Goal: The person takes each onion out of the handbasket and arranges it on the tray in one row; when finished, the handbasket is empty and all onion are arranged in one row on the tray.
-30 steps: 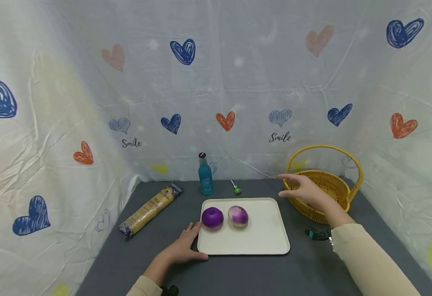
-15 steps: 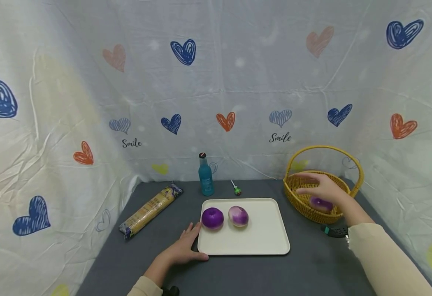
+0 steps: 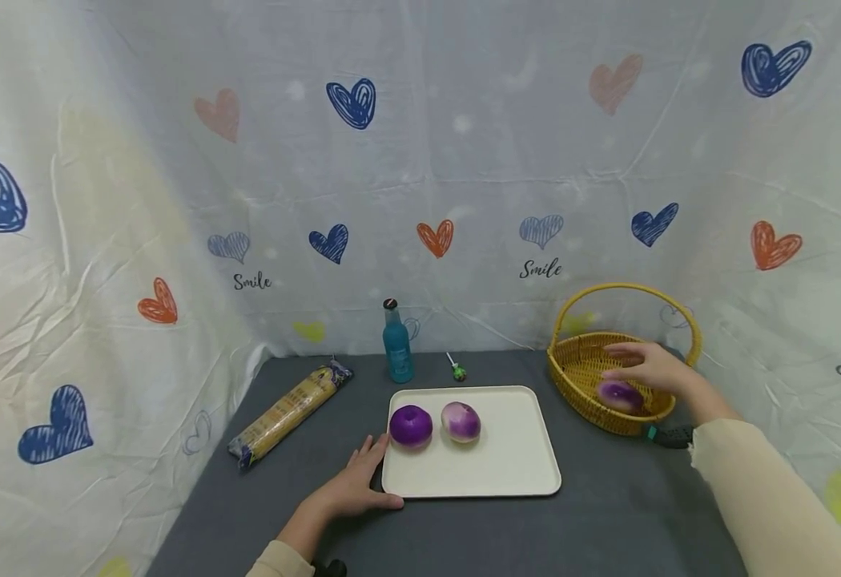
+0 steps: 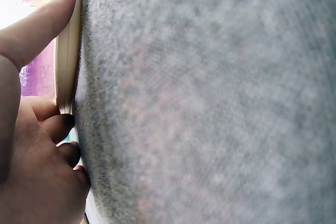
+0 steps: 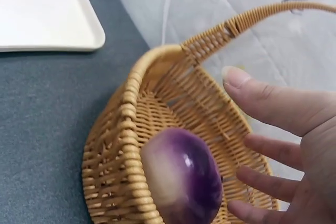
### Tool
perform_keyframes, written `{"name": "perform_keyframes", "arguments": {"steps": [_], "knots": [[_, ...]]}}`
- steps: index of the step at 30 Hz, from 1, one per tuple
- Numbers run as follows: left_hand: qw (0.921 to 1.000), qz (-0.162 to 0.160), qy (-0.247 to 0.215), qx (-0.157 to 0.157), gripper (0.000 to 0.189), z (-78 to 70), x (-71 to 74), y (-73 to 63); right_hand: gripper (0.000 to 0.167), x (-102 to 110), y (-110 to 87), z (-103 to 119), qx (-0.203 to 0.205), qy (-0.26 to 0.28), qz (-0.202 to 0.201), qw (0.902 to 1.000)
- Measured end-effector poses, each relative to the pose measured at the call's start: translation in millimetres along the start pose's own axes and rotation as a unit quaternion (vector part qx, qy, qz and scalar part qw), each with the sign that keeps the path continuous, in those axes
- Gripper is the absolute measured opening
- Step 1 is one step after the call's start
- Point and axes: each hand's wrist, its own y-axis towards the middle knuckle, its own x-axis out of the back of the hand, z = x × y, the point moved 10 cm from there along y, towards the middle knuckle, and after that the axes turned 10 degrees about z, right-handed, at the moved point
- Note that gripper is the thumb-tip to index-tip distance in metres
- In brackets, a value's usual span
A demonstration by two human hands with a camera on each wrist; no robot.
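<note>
My left hand (image 3: pixel 352 485) lies at the near left corner of the white tray (image 3: pixel 514 473). Its fingers rest along the left edge and its thumb touches the front edge. On the tray sit a deep-purple turnip (image 3: pixel 411 426) and a paler purple-and-white turnip (image 3: pixel 460 422). Over the yellow wicker basket (image 3: pixel 563 383) hovers my right hand (image 3: pixel 654 370), fingers apart and holding nothing. A third purple-and-white turnip (image 5: pixel 184 177) lies inside the basket, below the right hand and apart from its fingers in the right wrist view.
A long yellow packet (image 3: pixel 291 413) lies on the grey table (image 3: pixel 464 537) at left. Behind the tray stand a blue bottle (image 3: pixel 397 344) and a small green lollipop (image 3: pixel 458 372). The basket's tall handle (image 3: pixel 625 286) arches over it. A heart-printed curtain (image 3: pixel 420 160) hangs behind.
My right hand has moved right, from the basket's left side to over its inside. The turnip in the basket has come into view. The left hand stays at the tray.
</note>
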Motion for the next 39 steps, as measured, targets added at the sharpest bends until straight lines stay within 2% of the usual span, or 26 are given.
{"name": "perform_keyframes", "arguments": {"steps": [5,11,16,21,26,33,39], "knots": [[1.0000,0.002,0.000,-0.002,0.119,-1.2,0.2,0.4,0.071,-1.7,-2.7,-14.7,-0.021,0.007,0.023,0.9995],[1.0000,0.002,0.002,0.005,0.119,0.1,0.1,0.3,0.074,-14.7,-3.4,-26.5,-0.036,0.045,0.073,0.9957],[0.9999,0.002,0.002,0.011,0.119,1.1,0.9,0.2,0.069,-17.9,-2.3,-32.8,-0.038,0.038,0.084,0.9950],[1.0000,0.002,0.003,0.008,0.119,-0.2,1.1,0.6,0.065,-20.7,-1.3,-33.3,-0.045,0.074,0.097,0.9915],[1.0000,0.001,0.004,0.002,0.119,-0.3,1.5,-0.2,0.060,-21.2,-0.2,-28.6,-0.051,0.080,0.095,0.9909],[0.9999,0.003,0.005,0.009,0.119,3.2,1.6,-2.0,0.054,-13.5,2.7,-10.5,-0.016,0.046,0.073,0.9961],[0.9999,0.005,0.006,0.007,0.119,2.2,0.0,-0.2,0.057,-6.9,0.7,-0.8,-0.017,0.062,0.058,0.9963]]}}
